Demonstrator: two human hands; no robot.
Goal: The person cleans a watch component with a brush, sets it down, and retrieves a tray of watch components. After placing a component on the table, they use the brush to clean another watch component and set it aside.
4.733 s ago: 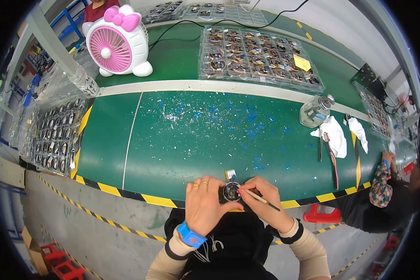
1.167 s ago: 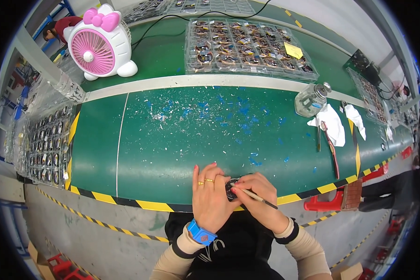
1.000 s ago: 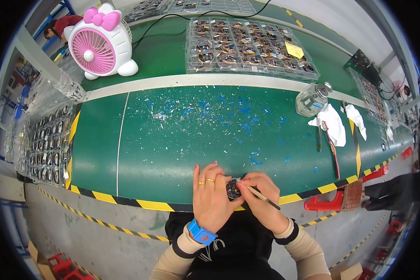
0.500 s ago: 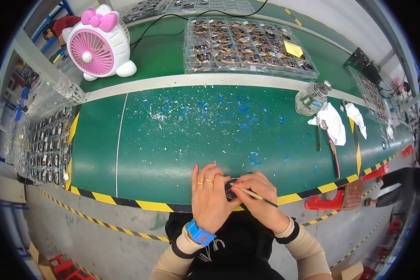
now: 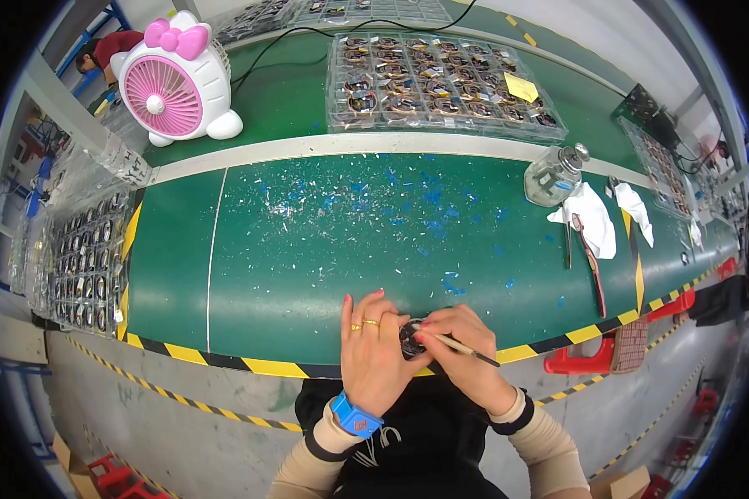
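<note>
My left hand [image 5: 376, 359] rests at the front edge of the green bench, its thumb side closed against a small dark round part [image 5: 408, 339], with the other fingers stretched forward. From the right, my right hand [image 5: 473, 366] pinches a thin stick-like tool [image 5: 459, 346] with a pale shaft and a dark back end. The tool slants across the hand, its front end pointing at the round part. My fingers hide the tip, so I cannot tell whether it touches. Most of the round part is covered by both hands.
White and blue scraps [image 5: 354, 200] lie across the bench. At right are a glass jar [image 5: 549, 179], white tissue [image 5: 592, 218], a slim tool [image 5: 568, 247] and a red-handled brush [image 5: 594, 279]. Behind stand a pink-and-white fan [image 5: 171, 91] and a clear tray [image 5: 441, 125] of coiled parts.
My right hand and the tool have shifted very slightly to the right. The left hand stays in place around the round part.
</note>
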